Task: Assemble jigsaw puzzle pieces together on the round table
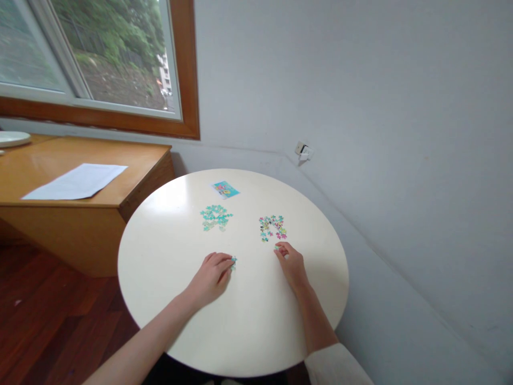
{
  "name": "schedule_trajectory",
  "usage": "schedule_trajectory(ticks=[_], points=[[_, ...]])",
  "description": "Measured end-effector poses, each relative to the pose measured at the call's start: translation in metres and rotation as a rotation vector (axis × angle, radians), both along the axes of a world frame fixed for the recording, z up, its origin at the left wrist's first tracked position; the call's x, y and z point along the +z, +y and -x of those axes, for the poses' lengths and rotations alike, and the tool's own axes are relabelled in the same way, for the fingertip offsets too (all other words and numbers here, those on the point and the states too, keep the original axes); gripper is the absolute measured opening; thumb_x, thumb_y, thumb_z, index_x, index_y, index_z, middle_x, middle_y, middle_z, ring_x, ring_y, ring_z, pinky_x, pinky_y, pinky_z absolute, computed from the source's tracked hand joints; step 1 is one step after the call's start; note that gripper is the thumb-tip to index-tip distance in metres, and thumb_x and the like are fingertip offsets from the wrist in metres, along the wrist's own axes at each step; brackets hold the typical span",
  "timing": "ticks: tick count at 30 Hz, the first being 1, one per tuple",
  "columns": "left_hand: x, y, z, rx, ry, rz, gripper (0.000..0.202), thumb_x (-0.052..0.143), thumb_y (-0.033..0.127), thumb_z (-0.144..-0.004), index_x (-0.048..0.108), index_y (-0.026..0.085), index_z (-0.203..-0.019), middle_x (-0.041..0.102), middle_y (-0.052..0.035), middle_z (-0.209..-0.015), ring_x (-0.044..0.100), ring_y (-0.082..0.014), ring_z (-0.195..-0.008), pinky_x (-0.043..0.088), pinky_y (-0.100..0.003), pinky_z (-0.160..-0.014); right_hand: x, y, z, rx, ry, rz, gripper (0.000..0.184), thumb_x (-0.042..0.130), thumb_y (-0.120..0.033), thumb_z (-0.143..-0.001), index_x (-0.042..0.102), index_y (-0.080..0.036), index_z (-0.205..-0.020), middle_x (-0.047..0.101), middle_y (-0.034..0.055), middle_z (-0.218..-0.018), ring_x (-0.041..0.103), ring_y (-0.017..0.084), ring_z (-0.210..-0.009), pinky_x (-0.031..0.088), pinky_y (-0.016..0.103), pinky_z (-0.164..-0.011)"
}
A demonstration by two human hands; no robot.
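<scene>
Fingertips (283, 245) of the bare right hand (293, 263) pinch a small pale-green jigsaw piece (276, 247); the bare left hand (214, 272) touches small teal jigsaw pieces (234, 261) on the round cream tabletop (248, 326), its grip unclear. Steadying those lightly should make aligning edges easier.

The round white table (256, 326) bears a small cluster (233, 263) of puzzle pieces at the left hand's (214, 271) fingertips, teal pieces (218, 216) beyond that hand, multicoloured pieces (277, 221) just beyond the right hand (292, 266), and a card (226, 190) farthest from both.
</scene>
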State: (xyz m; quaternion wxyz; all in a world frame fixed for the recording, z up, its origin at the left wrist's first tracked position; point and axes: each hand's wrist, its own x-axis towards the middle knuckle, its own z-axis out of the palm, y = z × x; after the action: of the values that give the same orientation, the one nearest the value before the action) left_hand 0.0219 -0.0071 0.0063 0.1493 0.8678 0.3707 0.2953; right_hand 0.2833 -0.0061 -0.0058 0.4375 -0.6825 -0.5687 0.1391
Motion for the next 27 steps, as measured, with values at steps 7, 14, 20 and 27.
schedule_trajectory(ticks=[7, 14, 20, 27], points=[[0.0038, -0.0006, -0.0007, -0.006, -0.011, 0.000, 0.030, 0.042, 0.015, -0.083, 0.067, 0.019, -0.099, 0.066, -0.0096, -0.100, 0.060, -0.0205, -0.095, 0.046, -0.042, -0.090, -0.0030, 0.0015, -0.0022, -0.030, 0.042, 0.003, 0.027, 0.047, -0.035, -0.070, 0.064, -0.020, -0.084, 0.070, 0.0054, -0.073, 0.065, 0.020, -0.067, 0.049, 0.032, -0.069], [-0.0041, 0.0018, 0.0003, 0.028, -0.076, -0.016, 0.030, 0.044, 0.014, -0.081, 0.068, 0.019, -0.098, 0.065, -0.0102, -0.101, 0.060, -0.0194, -0.093, 0.050, -0.038, -0.086, -0.0071, 0.0032, -0.0050, -0.032, 0.047, 0.003, 0.026, 0.046, -0.033, -0.072, 0.064, -0.020, -0.085, 0.072, 0.0053, -0.075, 0.067, 0.020, -0.071, 0.050, 0.034, -0.073], [-0.0047, 0.0019, 0.0002, 0.051, -0.074, -0.028, 0.029, 0.043, 0.014, -0.081, 0.068, 0.018, -0.096, 0.064, -0.0112, -0.102, 0.061, -0.0190, -0.092, 0.051, -0.036, -0.085, -0.0054, 0.0026, -0.0039, -0.040, 0.047, -0.004, 0.026, 0.046, -0.033, -0.071, 0.065, -0.020, -0.084, 0.072, 0.0056, -0.075, 0.066, 0.020, -0.070, 0.050, 0.033, -0.069], [-0.0053, 0.0013, -0.0001, 0.056, -0.038, -0.048, 0.029, 0.043, 0.013, -0.081, 0.068, 0.017, -0.094, 0.064, -0.0119, -0.103, 0.061, -0.0209, -0.094, 0.052, -0.037, -0.084, -0.0024, 0.0019, -0.0015, -0.047, 0.019, -0.001, 0.030, 0.045, -0.036, -0.070, 0.065, -0.018, -0.084, 0.070, 0.0063, -0.071, 0.062, 0.018, -0.060, 0.047, 0.029, -0.059]])
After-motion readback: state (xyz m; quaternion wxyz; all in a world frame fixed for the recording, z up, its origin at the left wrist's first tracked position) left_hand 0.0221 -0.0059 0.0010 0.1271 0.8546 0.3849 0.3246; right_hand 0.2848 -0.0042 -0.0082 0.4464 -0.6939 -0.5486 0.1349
